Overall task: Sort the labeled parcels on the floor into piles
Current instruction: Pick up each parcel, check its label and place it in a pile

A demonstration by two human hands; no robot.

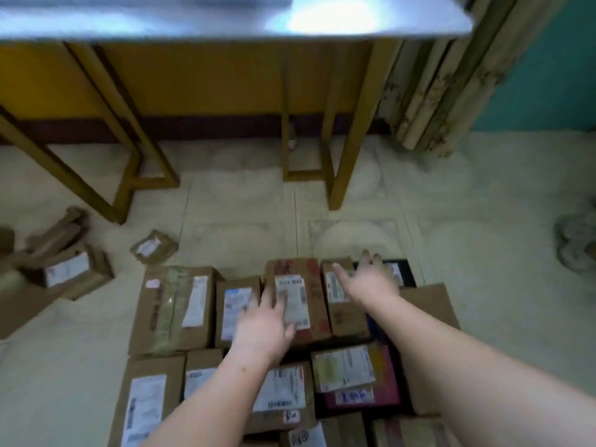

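Several brown cardboard parcels with white labels lie packed side by side on the floor in front of me. My left hand (264, 321) lies with fingers spread on the tall parcel with red print (304, 275) and the smaller parcel (235, 304) to its left. My right hand (371, 279) reaches farther, fingers straight, over the narrow parcel (342, 314) and a black parcel (401, 272) behind it. A large taped parcel (175, 311) lies at the left of the row. Neither hand grips anything.
A small labeled parcel (154, 246) lies alone on the tiles, and a loose heap of boxes (64, 262) sits at the far left. A metal-topped table with yellow legs (348, 140) stands ahead. Curtains (445, 75) hang at the right. A pink parcel (383, 375) lies nearer me.
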